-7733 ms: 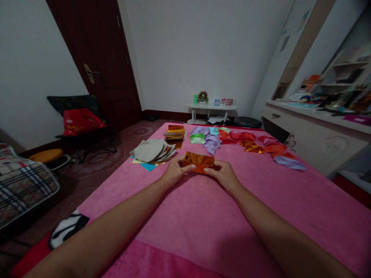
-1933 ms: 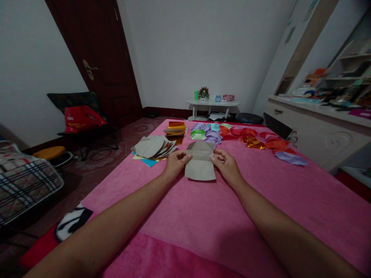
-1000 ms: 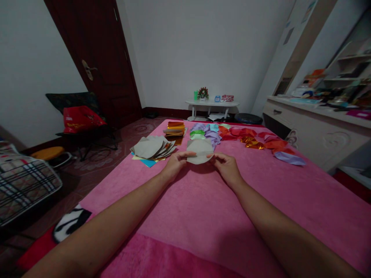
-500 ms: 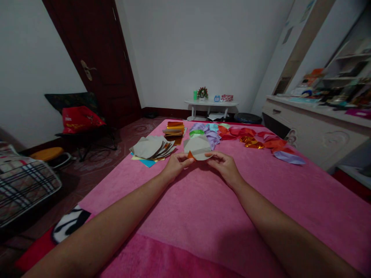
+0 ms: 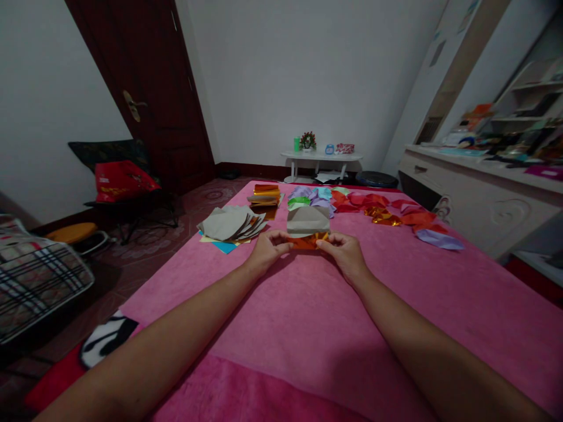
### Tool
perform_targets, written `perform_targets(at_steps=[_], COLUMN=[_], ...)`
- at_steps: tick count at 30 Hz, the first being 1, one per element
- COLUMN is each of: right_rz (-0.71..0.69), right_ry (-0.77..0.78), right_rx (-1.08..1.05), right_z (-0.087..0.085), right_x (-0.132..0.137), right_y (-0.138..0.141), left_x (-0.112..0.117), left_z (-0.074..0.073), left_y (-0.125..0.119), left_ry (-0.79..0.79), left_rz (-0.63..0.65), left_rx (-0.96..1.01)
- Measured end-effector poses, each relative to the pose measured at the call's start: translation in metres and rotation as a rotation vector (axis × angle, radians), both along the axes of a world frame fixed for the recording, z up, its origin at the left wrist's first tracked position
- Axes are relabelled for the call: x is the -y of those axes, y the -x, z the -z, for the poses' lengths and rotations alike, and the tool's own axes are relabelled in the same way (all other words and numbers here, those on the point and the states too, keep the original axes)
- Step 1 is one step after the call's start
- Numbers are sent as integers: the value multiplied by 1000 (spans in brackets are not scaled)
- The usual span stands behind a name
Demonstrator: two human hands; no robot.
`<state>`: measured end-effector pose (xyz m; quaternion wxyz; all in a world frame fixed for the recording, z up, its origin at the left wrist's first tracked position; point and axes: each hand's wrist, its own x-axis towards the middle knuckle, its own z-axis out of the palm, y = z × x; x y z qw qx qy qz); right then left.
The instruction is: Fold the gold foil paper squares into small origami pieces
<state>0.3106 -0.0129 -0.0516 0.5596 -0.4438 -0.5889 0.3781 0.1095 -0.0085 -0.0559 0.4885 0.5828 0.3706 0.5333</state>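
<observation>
Between my two hands is a sheet of foil paper point(image 5: 308, 221), dull grey on the face toward me, with its near edge folded over to show a shiny orange-gold strip. The fingers of my left hand point(image 5: 269, 249) pinch the left end of that strip. At its right end, my right hand point(image 5: 345, 251) pinches the fold between thumb and fingers. The sheet is held just above the pink cloth point(image 5: 281, 310). Left of it lies a fanned stack of grey-backed sheets point(image 5: 231, 224), with blue and yellow paper under it.
Folded gold foil sheets point(image 5: 266, 199) stand beyond the stack. Crumpled purple point(image 5: 301, 192), red point(image 5: 365, 201) and gold point(image 5: 380, 217) papers spread across the back right of the cloth. A chair with a red bag point(image 5: 123, 180) is at the left, a white dresser point(image 5: 475, 199) at the right.
The sheet's near edge has been turned up into a straight fold, now showing a wide gold strip instead of one small orange corner. My right hand has shifted slightly right.
</observation>
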Motion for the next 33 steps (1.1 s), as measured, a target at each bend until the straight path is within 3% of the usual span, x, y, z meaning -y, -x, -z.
perform_targets(at_steps=[16, 24, 33], right_rz=[1, 41, 73], right_ry=[103, 156, 138], right_rx=[-162, -270, -231], right_z=[2, 4, 11], right_x=[-1, -3, -8], right_y=[3, 3, 1], left_x=[-3, -2, 0], left_z=[3, 0, -1], left_y=[2, 1, -1], left_ry=[-92, -48, -36], left_rz=[-146, -190, -193], left_rx=[-106, -94, -25])
